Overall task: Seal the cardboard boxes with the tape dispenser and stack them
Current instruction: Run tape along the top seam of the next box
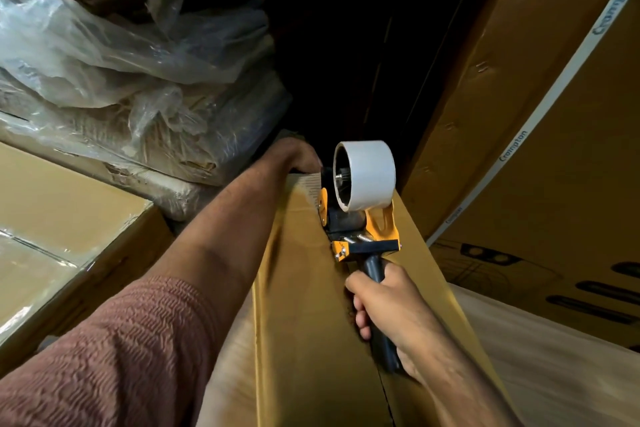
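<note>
Leftmost, a taped brown cardboard box point(52, 218) lay beneath crumpled clear plastic sheeting point(104, 55). Next to these, the left hand point(299, 154) reached over the far end of the long brown cardboard box point(298, 288) being sealed, holding that end down; its fingers went over the edge out of view, so I could not tell how they lay. Along the box's central seam point(382, 392) rode the yellow-and-black tape dispenser with its white tape roll point(360, 198), roller down near the far edge. The right hand point(391, 305) gripped its dark handle, fingers curled tightly round it. The box looked light but stiff, its flaps likely to flex under pressure, so steadying it at the ends seemed wise. The dispenser seemed rigid and best held by the handle. Rightmost stood large printed brown cartons point(536, 114).
</note>
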The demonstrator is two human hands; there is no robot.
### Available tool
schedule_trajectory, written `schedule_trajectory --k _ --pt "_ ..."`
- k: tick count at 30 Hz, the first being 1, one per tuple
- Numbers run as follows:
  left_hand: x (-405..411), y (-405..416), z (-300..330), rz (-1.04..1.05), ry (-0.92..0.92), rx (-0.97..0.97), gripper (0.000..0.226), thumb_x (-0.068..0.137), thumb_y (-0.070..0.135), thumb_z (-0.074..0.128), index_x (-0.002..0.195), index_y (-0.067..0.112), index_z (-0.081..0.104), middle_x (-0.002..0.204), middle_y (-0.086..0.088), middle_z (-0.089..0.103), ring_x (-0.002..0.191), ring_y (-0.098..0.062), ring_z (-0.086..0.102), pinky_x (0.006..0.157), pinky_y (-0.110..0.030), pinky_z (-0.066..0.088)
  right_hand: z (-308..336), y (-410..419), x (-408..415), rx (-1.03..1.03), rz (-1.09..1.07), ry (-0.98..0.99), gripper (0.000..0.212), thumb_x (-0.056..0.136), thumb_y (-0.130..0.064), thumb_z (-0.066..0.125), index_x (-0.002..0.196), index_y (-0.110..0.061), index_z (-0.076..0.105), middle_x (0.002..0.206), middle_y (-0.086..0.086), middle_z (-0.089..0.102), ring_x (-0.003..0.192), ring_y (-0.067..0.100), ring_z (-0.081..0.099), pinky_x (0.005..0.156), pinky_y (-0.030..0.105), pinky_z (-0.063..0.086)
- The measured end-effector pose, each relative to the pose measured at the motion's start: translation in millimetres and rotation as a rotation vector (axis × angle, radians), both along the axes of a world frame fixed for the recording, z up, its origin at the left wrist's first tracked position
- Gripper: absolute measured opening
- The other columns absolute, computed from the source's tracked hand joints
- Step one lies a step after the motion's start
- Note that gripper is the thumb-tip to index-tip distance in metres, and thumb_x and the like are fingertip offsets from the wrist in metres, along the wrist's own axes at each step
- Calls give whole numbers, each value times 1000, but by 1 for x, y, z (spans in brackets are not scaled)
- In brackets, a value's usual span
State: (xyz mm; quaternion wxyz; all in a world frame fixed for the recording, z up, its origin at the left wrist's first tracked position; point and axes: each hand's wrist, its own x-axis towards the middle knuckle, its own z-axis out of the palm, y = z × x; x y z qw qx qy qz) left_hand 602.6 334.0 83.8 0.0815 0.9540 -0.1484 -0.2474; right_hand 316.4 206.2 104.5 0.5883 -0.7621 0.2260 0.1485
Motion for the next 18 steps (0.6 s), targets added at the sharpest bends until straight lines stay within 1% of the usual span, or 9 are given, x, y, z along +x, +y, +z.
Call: schedule_trajectory --k 4,6,8,10,12,13,15,16,18 --pt "-3 -3 -1 91 -81 -96 33 100 16 51 130 5 61 132 -12 58 123 -29 55 107 -41 44 -2 1 1 -7 -7 -9 8 86 -15 56 90 -8 55 62 2 52 47 12 46 45 26 41" --pt "0 1 -5 40 -64 -157 29 93 29 59 117 17 69 124 -7 66 114 -30 62 102 -47 49 -2 2 1 -9 -11 -18 7 85 -15 55 89 -8 55 63 3 51 47 13 46 45 26 40" --pt "14 6 -16 39 -58 -241 28 85 45 62 97 21 73 101 -3 72 92 -26 68 88 -44 54 -3 0 1 5 -18 -26 8 86 -15 55 90 -9 55 65 3 52 48 12 47 46 26 41" --pt "1 5 -4 44 -17 -225 25 88 39 61 91 17 72 86 0 68 78 -23 63 73 -37 49 -3 -1 0 17 -19 -35 9 87 -15 56 91 -8 55 66 3 53 49 12 47 47 27 41" --pt "-25 3 7 15 29 -199 11 90 22 63 96 16 69 87 0 65 79 -20 61 69 -27 46 -2 -1 -2 30 -3 -58 13 89 -18 58 95 -7 55 67 3 52 49 12 47 48 28 41" --pt "-34 1 8 7 36 -173 11 89 15 63 100 17 66 91 0 65 80 -16 60 69 -24 46 -1 -2 -2 54 9 -74 16 91 -22 61 96 -8 55 68 3 52 50 11 47 48 28 41" --pt "-51 -2 0 29 0 -136 26 87 13 67 112 19 65 110 -5 68 95 -19 63 83 -34 52 1 -8 -7 178 39 -95 26 95 -37 61 102 -12 55 70 3 51 51 11 48 48 27 42" --pt "-60 -4 -3 40 -83 -124 33 88 16 66 121 20 64 122 -8 66 108 -24 61 95 -41 49 2 -12 -9 264 44 -86 32 96 -43 58 108 -14 54 71 3 52 52 12 49 49 27 42" --pt "-78 -4 -10 93 -324 -105 36 95 24 57 130 16 58 135 -14 57 126 -33 51 108 -45 38 2 -17 -13 395 28 -54 41 99 -45 50 120 -9 52 70 4 53 54 14 51 51 28 43"
